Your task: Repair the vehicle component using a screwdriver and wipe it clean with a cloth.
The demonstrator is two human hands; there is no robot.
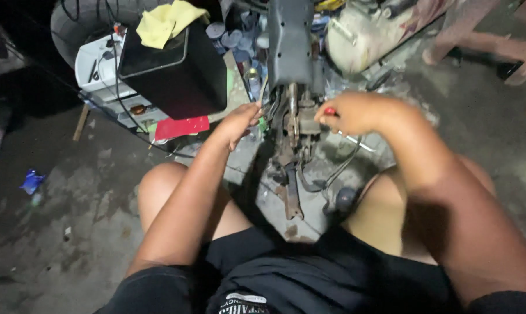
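Red-handled tool (330,110) in right hand (356,113); left hand (240,123) at metal assembly (295,125)

SITE: informal repair workshop at floor level | FLOOR: stained, cracked grey concrete floor (82,232) showing oil marks | STOCK: worn black rubber tyre (80,20) lying behind a white plastic parts tray (97,67) | EQUIPMENT: cream metal compressor tank (362,32) sitting nearby | WORKPIECE: greasy bare metal vehicle frame with loose cables (292,122) standing on the floor

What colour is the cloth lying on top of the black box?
The cloth is yellow, seen in the head view.
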